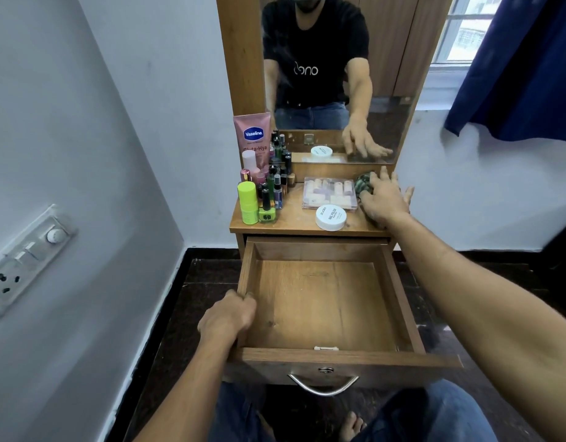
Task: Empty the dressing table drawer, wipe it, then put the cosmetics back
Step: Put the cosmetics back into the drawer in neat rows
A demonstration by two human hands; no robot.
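The wooden drawer (399, 282) is pulled out and holds nothing. My left hand (226, 317) grips its left wall near the front. My right hand (385, 199) lies with spread fingers on a green patterned cloth (362, 183) at the right of the table top (291, 218). On that top stand a pink Vaseline tube (253, 135), a lime green bottle (247, 202), a green nail polish bottle (266, 210) and several small dark bottles (278, 183). A clear plastic box of small items (328, 193) and a white round jar (331, 217) sit in the middle.
A mirror (387, 74) rises behind the table top and reflects a person. A white wall with a switch panel (26, 260) is on the left. A blue curtain (524, 68) hangs at the right. The floor below is dark, with my knees and a foot in view.
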